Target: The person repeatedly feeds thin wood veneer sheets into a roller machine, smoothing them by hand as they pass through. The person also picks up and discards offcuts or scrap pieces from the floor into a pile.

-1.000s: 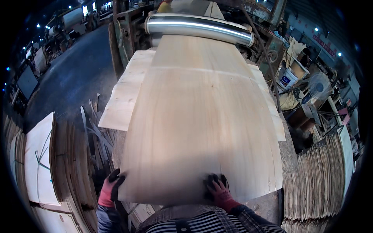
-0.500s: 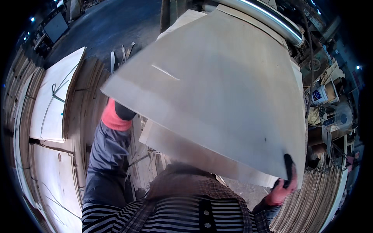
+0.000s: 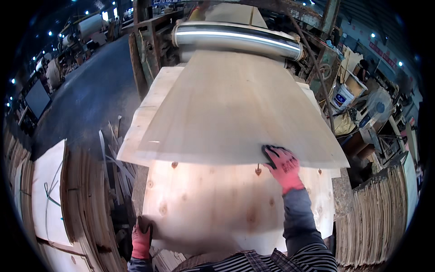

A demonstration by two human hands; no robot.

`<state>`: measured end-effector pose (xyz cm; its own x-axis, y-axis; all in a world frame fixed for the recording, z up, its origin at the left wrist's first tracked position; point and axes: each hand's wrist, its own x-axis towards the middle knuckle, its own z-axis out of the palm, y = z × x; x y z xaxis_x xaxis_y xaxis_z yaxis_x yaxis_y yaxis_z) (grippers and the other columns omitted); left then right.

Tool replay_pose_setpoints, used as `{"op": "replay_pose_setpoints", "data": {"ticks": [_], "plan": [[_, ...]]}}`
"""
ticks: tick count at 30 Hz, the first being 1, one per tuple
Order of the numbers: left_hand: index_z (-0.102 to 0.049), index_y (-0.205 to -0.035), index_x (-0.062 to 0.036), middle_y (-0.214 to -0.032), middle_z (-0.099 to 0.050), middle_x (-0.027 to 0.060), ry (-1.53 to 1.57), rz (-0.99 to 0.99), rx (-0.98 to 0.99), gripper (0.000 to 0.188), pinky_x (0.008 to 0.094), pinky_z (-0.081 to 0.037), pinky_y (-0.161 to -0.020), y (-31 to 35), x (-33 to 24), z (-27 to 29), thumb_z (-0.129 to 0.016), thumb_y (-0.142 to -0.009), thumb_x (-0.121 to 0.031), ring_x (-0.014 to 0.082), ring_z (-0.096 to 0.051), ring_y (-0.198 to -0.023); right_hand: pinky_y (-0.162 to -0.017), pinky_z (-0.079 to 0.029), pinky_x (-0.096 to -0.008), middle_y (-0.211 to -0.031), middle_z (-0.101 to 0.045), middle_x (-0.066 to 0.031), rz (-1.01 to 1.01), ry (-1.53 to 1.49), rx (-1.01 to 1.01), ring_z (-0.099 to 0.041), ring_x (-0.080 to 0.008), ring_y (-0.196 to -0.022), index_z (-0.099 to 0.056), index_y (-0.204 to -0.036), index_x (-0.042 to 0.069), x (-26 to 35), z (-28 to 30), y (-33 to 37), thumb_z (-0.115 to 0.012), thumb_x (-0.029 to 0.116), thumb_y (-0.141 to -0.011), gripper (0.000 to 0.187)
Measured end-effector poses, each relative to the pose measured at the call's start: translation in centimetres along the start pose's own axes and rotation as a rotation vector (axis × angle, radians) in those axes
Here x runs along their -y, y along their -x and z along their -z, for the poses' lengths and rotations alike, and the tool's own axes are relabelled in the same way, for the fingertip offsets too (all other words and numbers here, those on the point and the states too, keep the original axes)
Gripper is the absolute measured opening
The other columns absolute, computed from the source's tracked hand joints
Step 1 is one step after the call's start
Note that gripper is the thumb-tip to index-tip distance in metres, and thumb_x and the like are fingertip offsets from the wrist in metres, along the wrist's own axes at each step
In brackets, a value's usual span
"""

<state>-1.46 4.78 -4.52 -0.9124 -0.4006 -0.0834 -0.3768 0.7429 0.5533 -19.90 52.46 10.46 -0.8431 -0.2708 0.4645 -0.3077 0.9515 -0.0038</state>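
Top sheet point(image 3: 226, 113) lies over the table point(image 3: 343, 199), its far end meeting the roller point(image 3: 238, 40) in this view; whether it passes beneath cannot be told. Its near edge crosses above the lower sheet point(image 3: 213, 195), well short of that sheet's near edge. A short light slit shows near the top sheet's near left corner. Its near right corner reaches out past the lower sheet's right edge.

Lower sheet: knotty, brown marks scattered, covering the near part of the table; its near left area is blurred. A side sheet point(image 3: 144, 119) juts out from under the top sheet's left edge.

Right hand point(image 3: 283, 167), pink glove with dark fingertips: laid on the top sheet near its near edge, right of the middle. Fingers extended and somewhat spread, not closed round anything; wrist over the lower sheet.

Left hand point(image 3: 142, 236), same glove type: at the lower sheet's left edge, by the near left corner. Fingertips dark and blurred; cannot tell how far the hand is closed or whether it has hold of the edge.

Surroundings: tied bundle point(image 3: 47, 195) beyond the table's left edge; veneer stack point(image 3: 371, 222) just beside its near right corner. Farther right, a white bucket point(image 3: 343, 97) and a fan point(image 3: 379, 105).
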Motion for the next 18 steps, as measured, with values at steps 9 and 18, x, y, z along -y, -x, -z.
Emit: {"op": "replay_pose_setpoints", "data": {"ticks": [9, 18], "plan": [[-0.05, -0.12, -0.0031, -0.11, -0.057, 0.019, 0.099, -0.077, 0.083, 0.055, 0.0369, -0.045, -0.085, -1.8, -0.3, 1.9, -0.066, -0.072, -0.025, 0.0327, -0.054, -0.102, -0.105, -0.015, -0.0517, -0.128, -0.04, -0.0187, -0.093, -0.067, 0.086, -0.032, -0.0348, -0.123, -0.044, -0.126, 0.009, 3.0, -10.5, 1.8, -0.053, 0.035, -0.081, 0.053], [-0.057, -0.11, 0.001, -0.113, -0.055, 0.0159, 0.374, -0.591, 0.521, 0.032, 0.0314, -0.041, -0.089, -3.1, -6.1, 10.5, -0.057, -0.081, -0.012, 0.0226, -0.055, -0.102, -0.098, -0.021, -0.0591, -0.124, -0.04, -0.0203, -0.033, -0.194, 0.559, -0.034, -0.0403, -0.118, -0.047, -0.123, 0.012, 11.7, -0.9, 26.4, -0.06, 0.036, -0.072, 0.058]]}}
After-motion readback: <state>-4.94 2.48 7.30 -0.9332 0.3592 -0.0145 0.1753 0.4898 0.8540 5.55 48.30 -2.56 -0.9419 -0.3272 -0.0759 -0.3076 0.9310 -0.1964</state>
